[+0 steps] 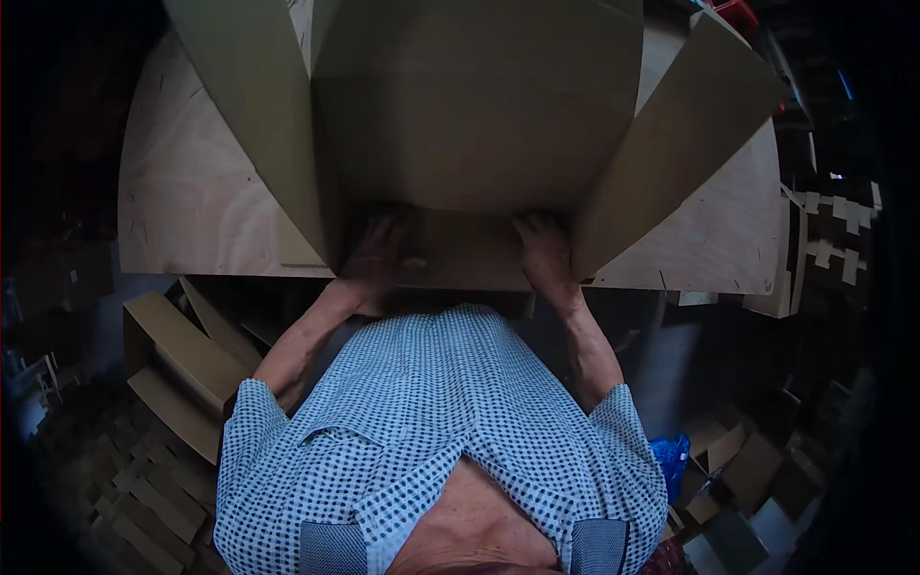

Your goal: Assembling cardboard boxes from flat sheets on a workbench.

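A large brown cardboard box (479, 125) stands open in front of me, with its side flaps spread outward. My left hand (372, 259) lies at the near left corner of the box, its fingers stretched forward over the cardboard, slightly blurred and in shadow. On the near right corner rests my right hand (546, 254), fingers extended onto the low near panel (460, 249). Both hands touch the cardboard, one at each end of that panel. Fingertips are partly lost in the dark inside the box.
Under the box is a pale wooden tabletop (192, 192) with a straight near edge. An open carton (177, 355) stands below at the left, and cardboard pieces (158, 489) lie beyond it. A blue plastic bag (671, 465) and cartons (752, 470) are at the lower right.
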